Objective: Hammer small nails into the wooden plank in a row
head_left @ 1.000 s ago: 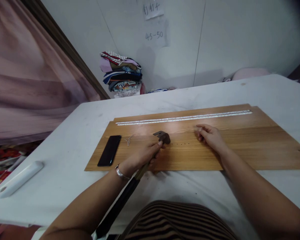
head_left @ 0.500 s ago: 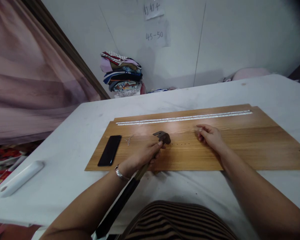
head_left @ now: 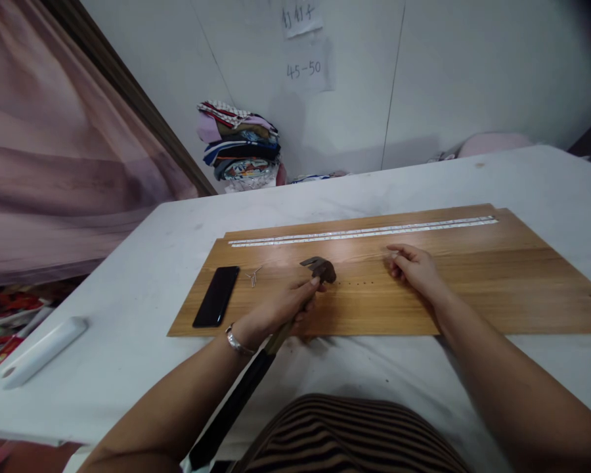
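My left hand (head_left: pixel 295 299) is closed around the handle of a claw hammer (head_left: pixel 320 268), close under its metal head. The dark-gripped handle (head_left: pixel 231 404) slants back under my left forearm. The hammer head is over a wooden board (head_left: pixel 497 282), beside a short row of small dark dots (head_left: pixel 358 284). On the right, my right hand (head_left: pixel 416 269) rests at the board with its index finger stretched out and the other fingers loosely curled. I see nothing held in it. Several nails (head_left: pixel 253 278) lie on the board left of the hammer.
A black phone (head_left: pixel 217 297) lies at the board's left end. Two pale marked strips (head_left: pixel 364 232) run along the far side. A white elongated object (head_left: pixel 44 353) lies on the white-covered table (head_left: pixel 123 282). Folded clothes (head_left: pixel 241 144) are stacked by the wall.
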A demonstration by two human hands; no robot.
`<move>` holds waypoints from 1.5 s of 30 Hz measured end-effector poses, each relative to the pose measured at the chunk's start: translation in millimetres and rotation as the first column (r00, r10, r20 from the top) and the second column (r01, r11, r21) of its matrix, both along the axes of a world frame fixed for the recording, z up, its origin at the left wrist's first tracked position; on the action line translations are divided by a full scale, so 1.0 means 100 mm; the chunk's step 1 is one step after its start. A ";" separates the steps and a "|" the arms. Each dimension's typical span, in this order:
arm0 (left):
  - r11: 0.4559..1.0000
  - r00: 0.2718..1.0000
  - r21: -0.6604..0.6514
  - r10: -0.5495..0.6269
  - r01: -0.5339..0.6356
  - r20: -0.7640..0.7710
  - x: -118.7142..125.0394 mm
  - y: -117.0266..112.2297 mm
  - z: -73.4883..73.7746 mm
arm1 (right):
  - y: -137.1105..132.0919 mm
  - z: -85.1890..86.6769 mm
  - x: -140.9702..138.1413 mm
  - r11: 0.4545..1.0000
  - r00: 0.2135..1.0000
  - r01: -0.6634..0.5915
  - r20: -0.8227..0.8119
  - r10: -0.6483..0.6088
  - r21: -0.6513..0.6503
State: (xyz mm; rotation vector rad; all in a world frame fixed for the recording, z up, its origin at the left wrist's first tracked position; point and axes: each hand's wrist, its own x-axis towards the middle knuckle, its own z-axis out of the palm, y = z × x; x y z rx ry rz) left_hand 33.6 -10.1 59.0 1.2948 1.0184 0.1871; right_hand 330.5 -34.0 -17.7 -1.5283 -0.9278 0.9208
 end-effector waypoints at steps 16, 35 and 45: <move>0.999 0.999 0.023 0.035 -0.035 -0.022 0.00 0.03 -0.03 | 0.00 -0.01 0.02 1.000 1.000 -0.008 -0.027 0.008 0.004; 0.951 0.987 -0.283 0.146 -0.120 0.072 -0.01 0.12 0.03 | 0.00 0.01 0.00 1.000 1.000 -0.015 -0.013 0.016 0.022; 0.948 0.980 -0.283 0.178 -0.146 0.089 -0.05 0.14 -0.04 | 0.00 0.00 0.01 1.000 1.000 -0.009 0.009 0.009 0.013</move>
